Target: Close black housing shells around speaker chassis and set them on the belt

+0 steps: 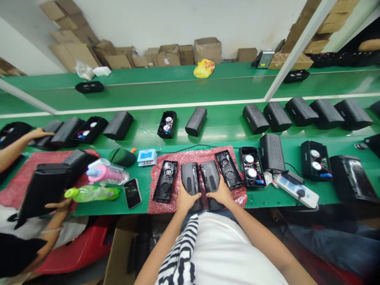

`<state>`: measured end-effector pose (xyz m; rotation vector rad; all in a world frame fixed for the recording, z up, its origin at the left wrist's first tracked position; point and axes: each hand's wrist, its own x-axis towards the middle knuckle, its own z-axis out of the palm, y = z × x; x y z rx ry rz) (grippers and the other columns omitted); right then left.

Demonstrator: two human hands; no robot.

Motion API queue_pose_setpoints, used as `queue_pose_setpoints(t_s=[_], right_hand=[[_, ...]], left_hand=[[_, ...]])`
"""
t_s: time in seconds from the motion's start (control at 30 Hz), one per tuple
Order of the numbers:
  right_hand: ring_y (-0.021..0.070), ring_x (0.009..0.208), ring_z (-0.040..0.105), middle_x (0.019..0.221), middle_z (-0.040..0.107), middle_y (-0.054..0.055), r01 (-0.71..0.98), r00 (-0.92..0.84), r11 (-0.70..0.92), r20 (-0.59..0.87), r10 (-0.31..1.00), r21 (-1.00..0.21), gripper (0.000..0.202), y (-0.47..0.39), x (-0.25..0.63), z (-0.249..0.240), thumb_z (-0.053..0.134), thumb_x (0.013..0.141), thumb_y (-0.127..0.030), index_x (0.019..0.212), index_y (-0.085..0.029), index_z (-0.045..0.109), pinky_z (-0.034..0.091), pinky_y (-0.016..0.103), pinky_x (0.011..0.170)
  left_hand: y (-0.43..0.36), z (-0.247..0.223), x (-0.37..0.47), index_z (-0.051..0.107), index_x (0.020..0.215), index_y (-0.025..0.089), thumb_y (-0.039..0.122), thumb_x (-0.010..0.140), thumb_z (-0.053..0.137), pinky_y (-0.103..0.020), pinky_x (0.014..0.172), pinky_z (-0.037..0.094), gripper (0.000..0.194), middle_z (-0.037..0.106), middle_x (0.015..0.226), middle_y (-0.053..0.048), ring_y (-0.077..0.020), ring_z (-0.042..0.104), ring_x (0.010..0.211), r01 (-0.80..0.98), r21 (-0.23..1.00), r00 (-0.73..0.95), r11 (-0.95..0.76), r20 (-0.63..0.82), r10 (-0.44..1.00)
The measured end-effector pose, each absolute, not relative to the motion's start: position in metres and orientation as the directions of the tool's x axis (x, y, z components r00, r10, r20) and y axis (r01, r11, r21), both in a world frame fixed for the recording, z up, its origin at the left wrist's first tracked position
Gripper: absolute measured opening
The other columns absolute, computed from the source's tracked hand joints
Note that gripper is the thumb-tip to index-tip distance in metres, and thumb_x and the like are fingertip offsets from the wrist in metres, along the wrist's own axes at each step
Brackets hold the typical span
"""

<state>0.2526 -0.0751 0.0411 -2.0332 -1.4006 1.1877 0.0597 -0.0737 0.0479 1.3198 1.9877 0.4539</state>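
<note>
Left hand (187,196) and right hand (221,193) each grasp a black case (190,181) in their fingers, above red wrap (175,155).

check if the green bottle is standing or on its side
On its side: the green bottle lies lengthwise on the table, its cap pointing off to the left.

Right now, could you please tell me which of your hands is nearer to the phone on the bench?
Left: the left hand grips a black casing to the right of the phone, while the right hand grips a second casing farther right.
</note>
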Motion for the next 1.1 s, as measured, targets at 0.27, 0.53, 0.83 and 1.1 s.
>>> queue_pose_setpoints(t_s=[0.27, 0.53, 0.83, 1.1], right_hand=[[0.0317, 0.112, 0.054, 0.123, 0.054, 0.015, 0.599, 0.209, -0.409, -0.358, 0.91, -0.689, 0.108, -0.069, 0.262, 0.045, 0.079, 0.049, -0.039, 0.14, -0.02, 0.025, 0.044, 0.04, 0.088], [0.0385, 0.115, 0.05, 0.125, 0.048, 0.023, 0.748, 0.171, -0.358, -0.359, 0.918, -0.559, 0.109, -0.065, 0.252, 0.052, 0.078, 0.053, -0.043, 0.142, -0.011, 0.023, 0.042, 0.045, 0.091], [0.0278, 0.111, 0.055, 0.121, 0.055, 0.012, 0.466, 0.179, -0.433, -0.397, 0.9, -0.771, 0.1, -0.066, 0.254, 0.045, 0.079, 0.05, -0.041, 0.135, -0.02, 0.029, 0.044, 0.039, 0.092], [0.0311, 0.126, 0.041, 0.132, 0.041, 0.02, 0.463, 0.159, -0.461, -0.441, 0.883, -0.757, 0.106, -0.07, 0.245, 0.034, 0.076, 0.053, -0.036, 0.14, -0.011, 0.021, 0.036, 0.04, 0.102]], left_hand=[[-0.079, 0.061, 0.045, 0.006, 0.146, 0.018, 0.048, 0.064, 0.067, -0.044, 0.082, 0.045, 0.107, 0.039, 0.133, -0.025, -0.0373, 0.054, 0.108, 0.947, 0.139, -0.248, 0.288, -0.248, 0.936], [-0.072, 0.073, 0.05, 0.007, 0.146, 0.017, 0.048, 0.061, 0.069, -0.046, 0.083, 0.044, 0.109, 0.039, 0.133, -0.027, -0.0399, 0.054, 0.108, 0.927, 0.177, -0.267, 0.331, -0.312, 0.912], [-0.068, 0.062, 0.064, 0.006, 0.145, 0.019, 0.047, 0.053, 0.077, -0.045, 0.091, 0.043, 0.119, 0.042, 0.135, -0.024, -0.0368, 0.051, 0.117, 0.741, 0.481, -0.277, 0.47, -0.418, 0.865], [-0.077, 0.027, 0.056, 0.008, 0.144, 0.015, 0.045, 0.058, 0.076, -0.046, 0.104, 0.032, 0.114, 0.035, 0.141, -0.023, -0.0326, 0.039, 0.129, 0.575, 0.684, -0.235, 0.448, -0.386, 0.892]])
